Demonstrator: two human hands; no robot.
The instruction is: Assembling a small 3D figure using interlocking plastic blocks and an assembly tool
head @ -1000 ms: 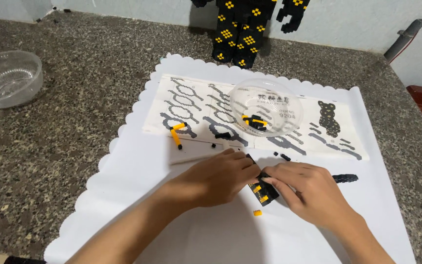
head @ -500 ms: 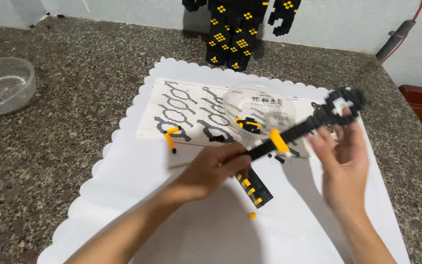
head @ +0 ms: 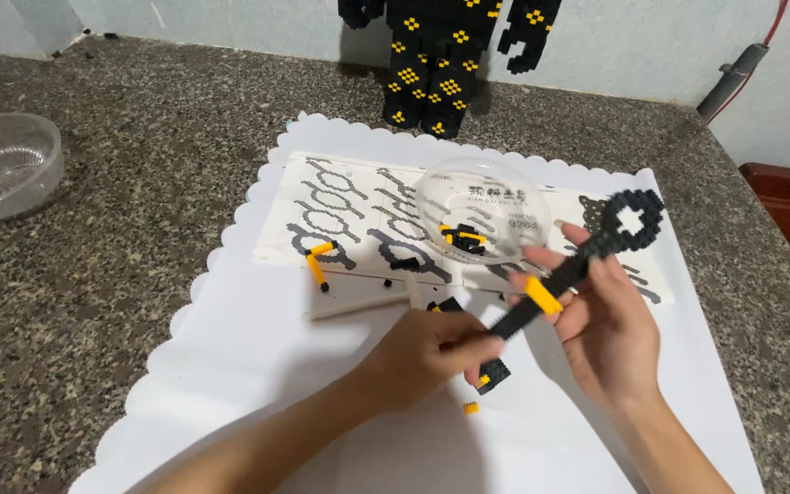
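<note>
Speckled grey stone countertop (head: pixel 139 183) with a white scalloped-edge mat (head: pixel 230 366) spread over its middle and near side. Both hands are up over the mat's near half holding one long black brick-built rod (head: pixel 578 261) that has a yellow band partway along and an open loop at its far end. Left hand (head: pixel 422 352) is curled around the rod's near end, fingers pinched tight on it. Right hand (head: pixel 610 325) is half open, fingers loosely spread and propping up the rod's middle from behind.

Just under the hands a small black and yellow brick piece (head: pixel 493 373) lies on the mat, with a single yellow bit (head: pixel 472 408) next to it. Further back sits a printed instruction sheet (head: pixel 358 220), and a clear plastic bowl (head: pixel 482 209) holding a few loose black and yellow bricks rests on it. A little yellow and black assembly (head: pixel 318 261) lies on the sheet's left part. An empty-looking glass bowl (head: pixel 2 165) is at the countertop's left edge, and a tall black and yellow brick figure (head: pixel 436 64) stands at the far edge against the wall.
</note>
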